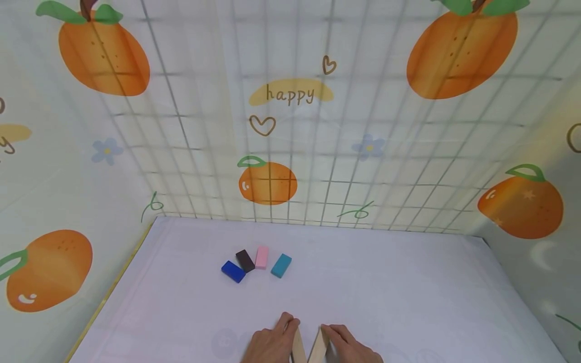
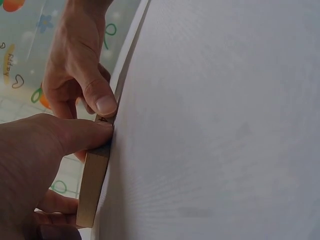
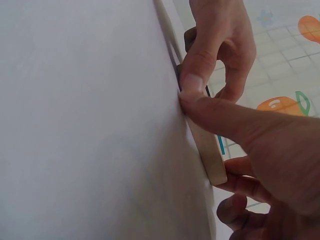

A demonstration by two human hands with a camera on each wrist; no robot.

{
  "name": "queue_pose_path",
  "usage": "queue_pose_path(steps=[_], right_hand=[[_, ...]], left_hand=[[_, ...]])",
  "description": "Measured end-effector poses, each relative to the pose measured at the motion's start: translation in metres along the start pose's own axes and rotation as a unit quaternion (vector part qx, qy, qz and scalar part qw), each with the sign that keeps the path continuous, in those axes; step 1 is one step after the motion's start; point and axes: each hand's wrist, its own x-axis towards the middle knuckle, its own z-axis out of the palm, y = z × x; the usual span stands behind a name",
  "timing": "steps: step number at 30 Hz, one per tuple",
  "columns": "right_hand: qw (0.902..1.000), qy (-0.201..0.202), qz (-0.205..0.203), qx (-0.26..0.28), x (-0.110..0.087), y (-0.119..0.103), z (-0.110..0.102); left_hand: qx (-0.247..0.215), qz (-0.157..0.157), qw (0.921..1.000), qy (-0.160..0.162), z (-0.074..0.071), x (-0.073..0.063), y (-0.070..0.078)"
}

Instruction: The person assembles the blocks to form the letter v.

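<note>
At the near edge of the head view, my left hand pinches a light wooden block between thumb and fingers. Close beside it, my right hand grips a second light wooden block. The two blocks slant toward each other in a V, meeting or nearly so at the end nearest me. In the left wrist view the thumb presses on one end of the left block, with fingertips at its far end. The right wrist view shows the right block standing on the white surface, held likewise.
Farther back on the white table lie a blue block, a black block, a pink block and a teal block. Blue and black touch or nearly touch. A printed curtain stands behind and along both sides.
</note>
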Motion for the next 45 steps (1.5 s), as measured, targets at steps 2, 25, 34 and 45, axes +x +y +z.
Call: queue_pose_path(steps=[2, 25, 34, 45], right_hand=[[1.0, -0.001, -0.001, 0.002, 0.0, 0.0, 0.0], [0.9998, 0.001, 0.018, 0.009, -0.001, -0.003, 0.003], [0.9998, 0.004, 0.007, 0.021, -0.004, -0.002, 0.001], [0.9999, -0.001, 0.01, 0.005, -0.007, 0.009, -0.002]], left_hand=[[0.002, 0.006, 1.0, 0.007, 0.0, -0.001, 0.0], [0.018, 0.036, 0.9985, 0.037, 0.003, -0.005, -0.002], [0.028, 0.014, 0.9995, 0.008, -0.001, -0.004, 0.0], [0.124, 0.081, 0.9861, 0.075, -0.004, -0.002, 0.0]])
